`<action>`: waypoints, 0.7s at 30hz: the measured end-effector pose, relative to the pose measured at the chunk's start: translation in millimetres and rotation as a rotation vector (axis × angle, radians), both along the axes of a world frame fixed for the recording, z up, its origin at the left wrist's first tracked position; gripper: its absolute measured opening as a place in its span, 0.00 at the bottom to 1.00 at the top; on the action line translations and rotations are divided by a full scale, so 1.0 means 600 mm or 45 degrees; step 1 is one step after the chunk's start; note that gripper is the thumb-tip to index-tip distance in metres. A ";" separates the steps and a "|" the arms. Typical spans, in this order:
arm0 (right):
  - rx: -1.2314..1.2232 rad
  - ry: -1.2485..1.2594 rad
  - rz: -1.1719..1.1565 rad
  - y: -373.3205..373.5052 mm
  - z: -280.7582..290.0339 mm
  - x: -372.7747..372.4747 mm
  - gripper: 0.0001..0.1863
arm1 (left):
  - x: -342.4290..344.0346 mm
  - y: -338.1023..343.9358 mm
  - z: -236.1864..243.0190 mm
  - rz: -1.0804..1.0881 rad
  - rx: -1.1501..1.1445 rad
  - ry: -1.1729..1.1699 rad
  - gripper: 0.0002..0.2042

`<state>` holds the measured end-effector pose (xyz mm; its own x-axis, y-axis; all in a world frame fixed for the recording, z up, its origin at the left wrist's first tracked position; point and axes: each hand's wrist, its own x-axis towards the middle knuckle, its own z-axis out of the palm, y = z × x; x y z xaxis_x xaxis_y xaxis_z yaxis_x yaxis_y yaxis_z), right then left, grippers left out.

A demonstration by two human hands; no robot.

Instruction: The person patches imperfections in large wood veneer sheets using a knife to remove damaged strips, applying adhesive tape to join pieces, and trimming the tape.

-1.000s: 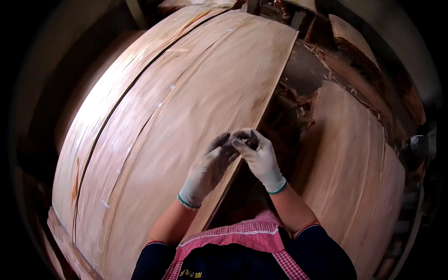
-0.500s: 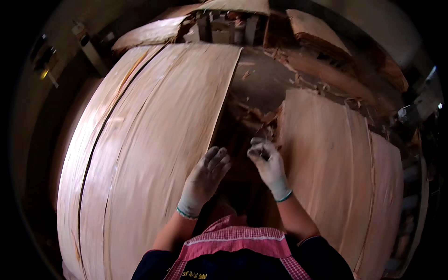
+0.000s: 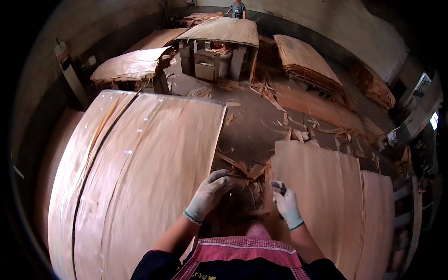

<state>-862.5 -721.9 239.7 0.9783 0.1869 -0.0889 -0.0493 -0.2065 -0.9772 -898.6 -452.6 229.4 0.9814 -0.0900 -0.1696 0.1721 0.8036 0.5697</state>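
Note:
My left hand (image 3: 210, 196), in a white work glove with dark fingertips, is just off the right edge of a large veneer stack (image 3: 163, 154). Its fingers reach forward and slightly apart, with nothing visible in them. Across a dark gap, my right hand (image 3: 286, 205), gloved alike, hangs beside the left edge of a second veneer stack (image 3: 317, 186). The right fingers are curled together, and anything inside them is hidden. The left stack's top is pale wood with long lengthwise seams and a dark split (image 3: 100, 149).
Torn veneer scraps (image 3: 249, 170) litter the floor between and beyond the stacks. Further off are a veneer-topped bench (image 3: 219, 30), a low stack (image 3: 133, 64) on the left and another stack (image 3: 310, 58) on the right. A person (image 3: 237, 9) stands behind the bench.
The view has tilted up, showing more of the room and the distant person. Both hands appear lower in view. The right hand now sits closer to the right stack's edge.

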 end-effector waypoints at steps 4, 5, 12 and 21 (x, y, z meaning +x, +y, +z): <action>-0.108 0.068 -0.006 -0.015 -0.044 0.167 0.14 | 0.193 -0.005 0.011 -0.134 -0.094 -0.190 0.19; -0.170 0.062 0.037 -0.016 -0.058 0.212 0.14 | 0.243 -0.014 0.010 -0.170 -0.035 -0.265 0.23; 0.174 -0.051 0.089 0.038 -0.086 0.604 0.07 | 0.606 -0.028 -0.008 -0.115 -0.076 -0.328 0.28; -0.098 -0.631 0.471 0.159 0.029 1.096 0.15 | 0.923 0.091 -0.043 0.320 0.038 -0.292 0.26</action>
